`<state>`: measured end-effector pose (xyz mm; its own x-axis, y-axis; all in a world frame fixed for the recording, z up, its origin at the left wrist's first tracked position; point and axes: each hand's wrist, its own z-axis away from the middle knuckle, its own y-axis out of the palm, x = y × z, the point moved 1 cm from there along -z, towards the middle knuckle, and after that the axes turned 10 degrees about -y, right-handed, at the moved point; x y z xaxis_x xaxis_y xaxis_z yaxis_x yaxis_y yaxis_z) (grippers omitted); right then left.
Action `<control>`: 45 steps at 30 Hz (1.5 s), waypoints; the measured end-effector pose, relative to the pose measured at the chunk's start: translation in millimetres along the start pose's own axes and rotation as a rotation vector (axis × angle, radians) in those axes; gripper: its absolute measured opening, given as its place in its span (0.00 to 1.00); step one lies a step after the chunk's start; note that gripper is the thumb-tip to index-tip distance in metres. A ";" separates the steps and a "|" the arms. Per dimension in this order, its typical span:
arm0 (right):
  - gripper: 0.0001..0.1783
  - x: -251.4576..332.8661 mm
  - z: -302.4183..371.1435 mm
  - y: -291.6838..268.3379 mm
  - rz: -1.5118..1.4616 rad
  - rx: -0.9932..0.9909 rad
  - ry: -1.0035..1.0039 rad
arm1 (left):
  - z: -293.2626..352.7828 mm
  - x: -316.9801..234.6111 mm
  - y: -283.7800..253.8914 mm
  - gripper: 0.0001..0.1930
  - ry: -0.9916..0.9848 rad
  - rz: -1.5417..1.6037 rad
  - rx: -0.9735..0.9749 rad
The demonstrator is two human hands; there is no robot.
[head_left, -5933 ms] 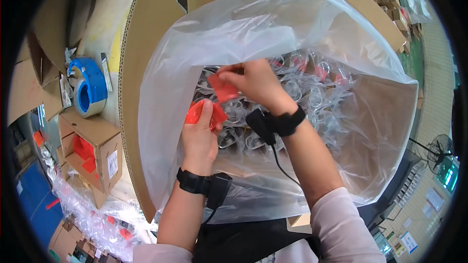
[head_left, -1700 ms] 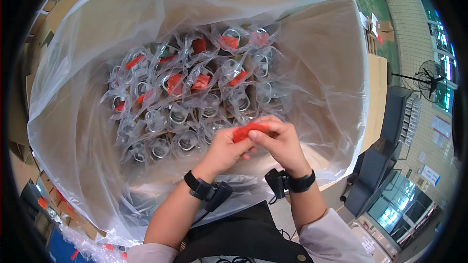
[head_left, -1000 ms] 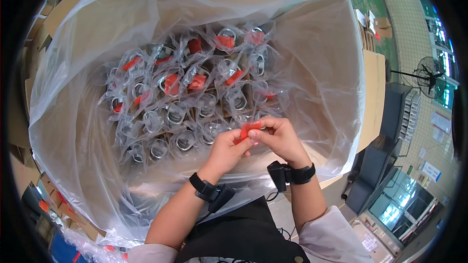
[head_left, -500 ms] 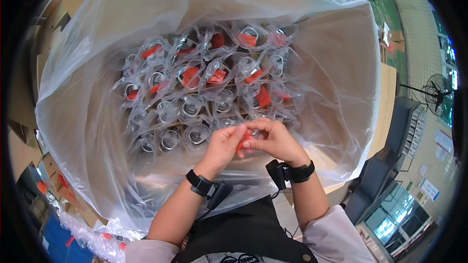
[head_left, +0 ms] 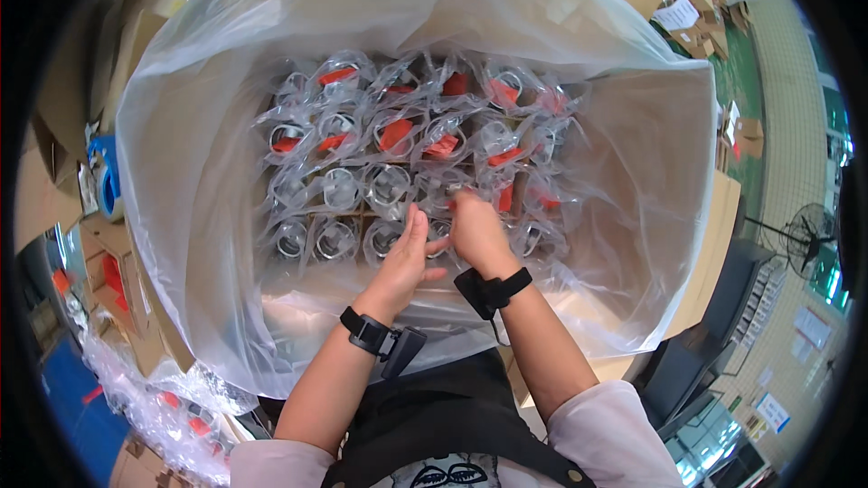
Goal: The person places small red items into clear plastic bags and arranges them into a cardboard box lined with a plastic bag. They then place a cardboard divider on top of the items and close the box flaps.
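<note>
The left hand (head_left: 404,258), fingers spread, is apart from the right hand (head_left: 481,230), whose bunched fingertips reach clear-plastic-bagged, round-rimmed items (head_left: 389,185) inside the translucent plastic liner (head_left: 637,126); whether they grip anything, I cannot tell. Flat red pieces (head_left: 395,136) lie mostly among the far rows. Print on the white paper sheet (head_left: 676,13), far right, and blue-and-white sign (head_left: 771,411), near right, is too small to read.
</note>
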<state>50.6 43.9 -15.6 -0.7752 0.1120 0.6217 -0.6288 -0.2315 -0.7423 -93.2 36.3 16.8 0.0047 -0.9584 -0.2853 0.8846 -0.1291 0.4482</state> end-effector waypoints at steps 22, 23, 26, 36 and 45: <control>0.18 41.8 4.7 -15.3 0.018 0.201 -0.154 | 359.0 -57.0 -271.0 0.13 0.795 -0.388 -1.107; 0.19 58.2 14.5 -25.2 -0.127 0.196 0.009 | 350.6 -67.1 -306.5 0.22 0.809 -0.716 -1.284; 0.16 120.6 49.6 -41.2 -0.271 -0.008 -0.117 | 315.5 -104.6 -346.1 0.62 0.299 -1.134 -1.297; 0.16 202.9 117.7 -49.3 -0.335 -0.180 -0.052 | 303.5 -133.2 -406.3 0.11 0.531 -1.419 -1.114; 0.16 341.5 83.0 -65.3 -0.366 -0.125 -0.375 | 375.1 -120.6 -396.9 0.27 0.728 -0.987 -0.832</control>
<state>-168.0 17.0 266.0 -0.4434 -0.1940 0.8751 -0.8740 -0.1230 -0.4701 -619.8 107.6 191.0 -0.7382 -0.2046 -0.6428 0.6745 -0.2164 -0.7058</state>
